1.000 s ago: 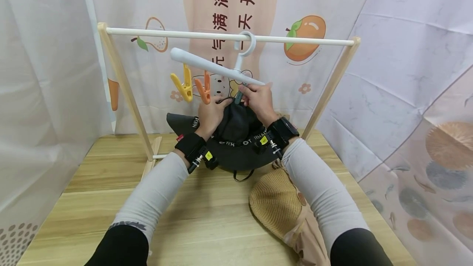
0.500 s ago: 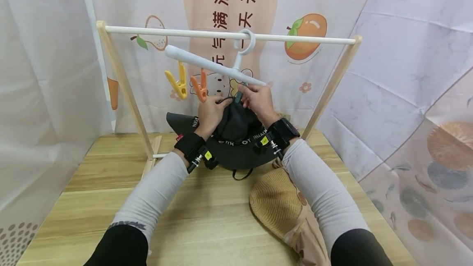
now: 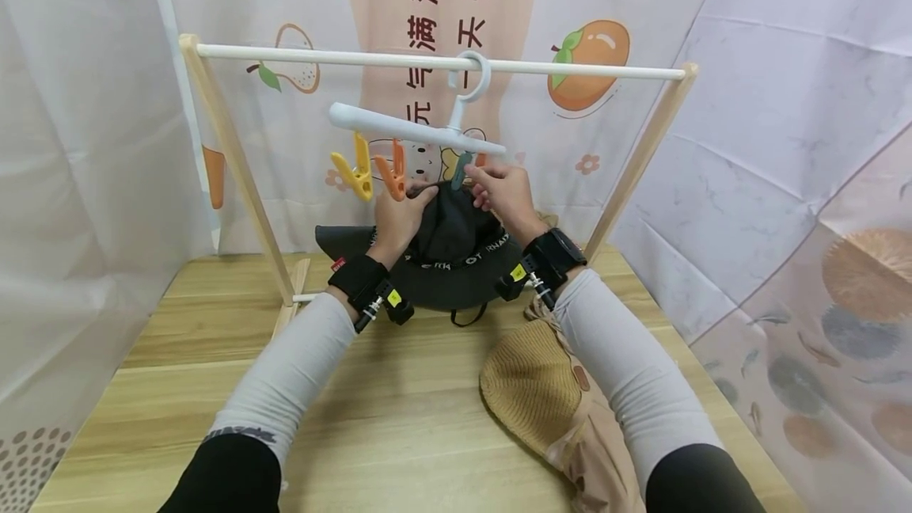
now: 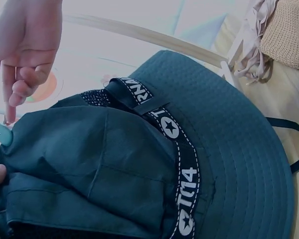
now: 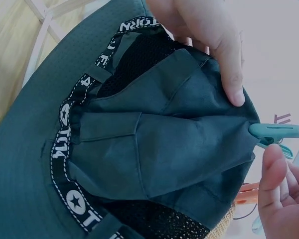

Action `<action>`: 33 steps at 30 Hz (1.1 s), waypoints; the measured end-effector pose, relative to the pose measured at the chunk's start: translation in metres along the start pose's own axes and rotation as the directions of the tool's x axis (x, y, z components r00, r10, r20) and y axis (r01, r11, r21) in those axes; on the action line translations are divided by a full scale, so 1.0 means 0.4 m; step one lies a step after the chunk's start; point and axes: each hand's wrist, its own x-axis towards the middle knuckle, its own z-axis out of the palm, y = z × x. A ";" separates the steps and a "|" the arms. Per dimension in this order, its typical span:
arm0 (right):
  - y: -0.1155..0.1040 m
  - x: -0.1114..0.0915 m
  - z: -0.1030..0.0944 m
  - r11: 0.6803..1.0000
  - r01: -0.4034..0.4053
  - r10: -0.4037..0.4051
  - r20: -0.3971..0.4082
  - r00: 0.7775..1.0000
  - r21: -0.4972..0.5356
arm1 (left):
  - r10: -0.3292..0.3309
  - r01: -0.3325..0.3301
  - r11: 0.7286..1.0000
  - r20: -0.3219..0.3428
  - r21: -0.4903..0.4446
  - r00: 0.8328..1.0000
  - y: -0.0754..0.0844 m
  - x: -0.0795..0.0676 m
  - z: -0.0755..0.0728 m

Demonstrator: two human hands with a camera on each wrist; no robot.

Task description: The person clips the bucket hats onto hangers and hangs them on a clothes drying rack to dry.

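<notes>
A dark bucket hat (image 3: 456, 279) with a lettered band is under the pale blue hanger (image 3: 416, 130). My left hand (image 3: 399, 220) grips the crown, thumb on the near side, as the right wrist view (image 5: 204, 35) shows of that hand. A green clothes clip (image 3: 461, 171) has its tip at the top of the crown (image 5: 189, 149). Beside that clip is my right hand (image 3: 504, 192), its fingers loosely bent, with fingertips right at the clip's handles. In the left wrist view the right hand's fingers (image 4: 27, 79) look relaxed beside the clip (image 4: 1, 133).
The hanger hooks over the white rail (image 3: 321, 56) of a wooden stand. A yellow clip (image 3: 359, 169) and an orange clip (image 3: 393, 170) hang on its left arm; another orange clip (image 3: 480, 158) shows by the green one. A straw-coloured hat (image 3: 530, 386) lies on the table (image 3: 385, 434).
The right hand's fingers have eased off the green clip and shifted slightly right. The hanger's left end has dropped and it hangs more level. The left hand stays on the bucket hat.
</notes>
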 end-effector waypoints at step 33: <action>0.076 -0.082 -0.088 0.990 0.001 0.010 0.079 0.997 -0.140 | 0.291 -0.276 0.939 -0.045 0.204 0.956 0.005 -0.061 0.000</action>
